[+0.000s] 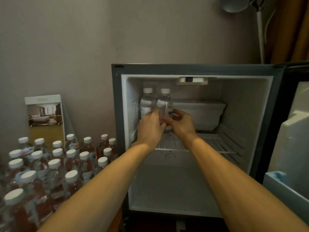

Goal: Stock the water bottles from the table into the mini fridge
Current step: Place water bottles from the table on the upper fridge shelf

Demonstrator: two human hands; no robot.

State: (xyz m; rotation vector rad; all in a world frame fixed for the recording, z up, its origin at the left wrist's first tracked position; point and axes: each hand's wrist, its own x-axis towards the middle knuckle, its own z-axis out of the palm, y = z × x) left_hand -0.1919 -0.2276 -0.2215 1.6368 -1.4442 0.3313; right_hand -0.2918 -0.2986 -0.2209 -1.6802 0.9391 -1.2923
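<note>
Reaching into the mini fridge [197, 69], I stand 2 water bottles [164, 104] upright at the left end of its wire shelf [215, 144], tight together, likely to save room for more. My left hand [150, 125] has its fingers [155, 113] curled round the left bottle [146, 101]; my right hand [182, 125] pinches the right bottle [165, 99]. Unstocked bottles [55, 164] crowd beside the fridge.
</note>
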